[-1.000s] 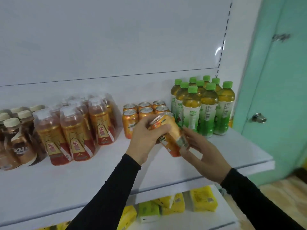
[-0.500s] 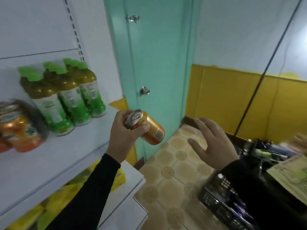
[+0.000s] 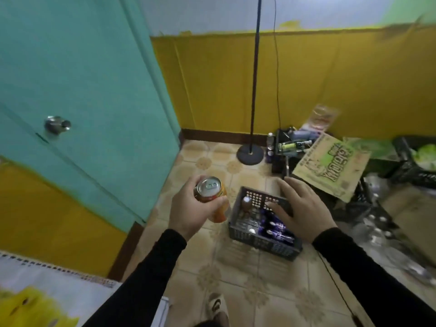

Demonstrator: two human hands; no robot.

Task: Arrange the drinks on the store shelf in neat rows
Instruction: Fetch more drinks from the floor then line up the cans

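My left hand [image 3: 191,208] grips an orange drink can [image 3: 212,197], silver top towards me, held over the tiled floor. My right hand [image 3: 304,206] is spread with straight fingers above a dark plastic crate [image 3: 259,241] on the floor and holds nothing. Inside the crate lie several purple drink packs [image 3: 273,228] and one brown bottle [image 3: 246,204] standing at its far left corner. The shelf with the rows of drinks is out of view; only a corner of a white shelf [image 3: 59,279] shows at bottom left.
A teal door [image 3: 82,90] with a round knob [image 3: 57,124] stands at left. A black lamp stand [image 3: 250,154] rises by the yellow wall. Cardboard box [image 3: 330,166], black crates and clutter fill the right side. My slippered foot [image 3: 217,308] is below.
My view has swung right and down from the shelf to the floor. My right hand has let go of the can and now hovers over the crate; my left hand still holds the can.
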